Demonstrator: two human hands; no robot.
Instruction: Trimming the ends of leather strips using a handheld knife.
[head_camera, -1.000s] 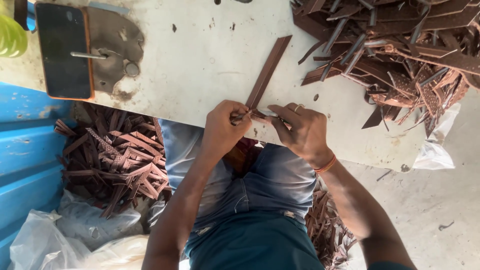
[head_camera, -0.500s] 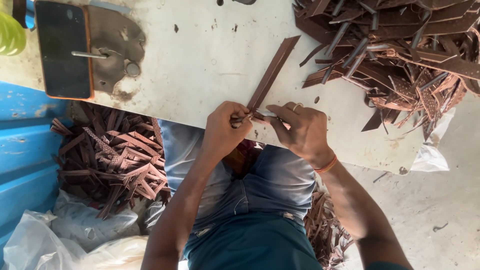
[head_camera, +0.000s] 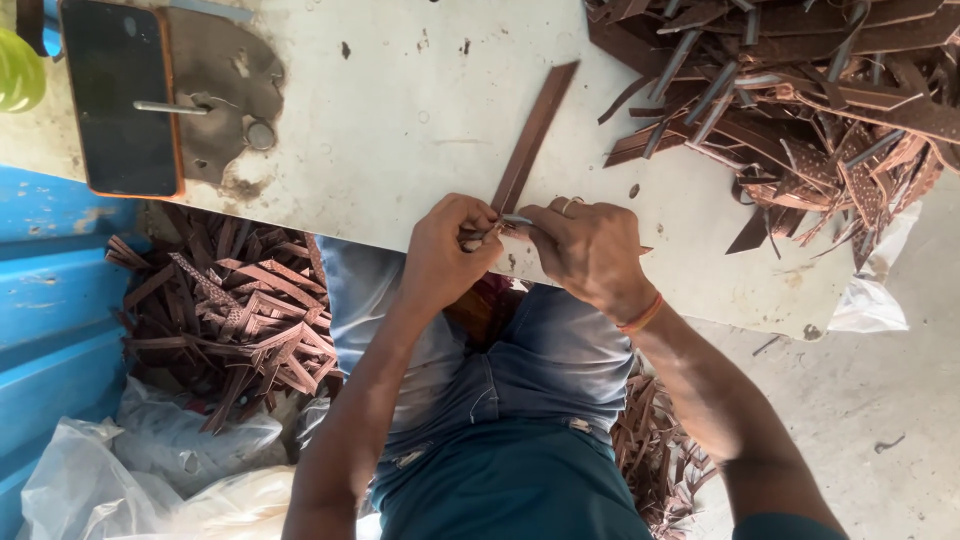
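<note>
Little has shifted since the earlier frames: both hands stay bunched at the near edge of the desk (head_camera: 400, 150), and the long brown strip (head_camera: 533, 135) keeps its slant toward the far side, perhaps a touch steeper.

The left hand (head_camera: 445, 255) pinches the near end of the strip with its fingers pressed together; the right hand (head_camera: 590, 250) closes its grip on a small metal tool (head_camera: 517, 219) laid against that same end. To do this well, I judge the pinch should sit right beside the tool's tip, with the strip flat on the desk so it cannot twist.

That strip is thin, flat, straight-edged and dark brown, like leather, with its near end hidden under the fingers. A tangled heap of similar strips (head_camera: 800, 110) lies at the far right corner, and more scraps (head_camera: 230, 310) fill a bag below the desk's near edge.
</note>
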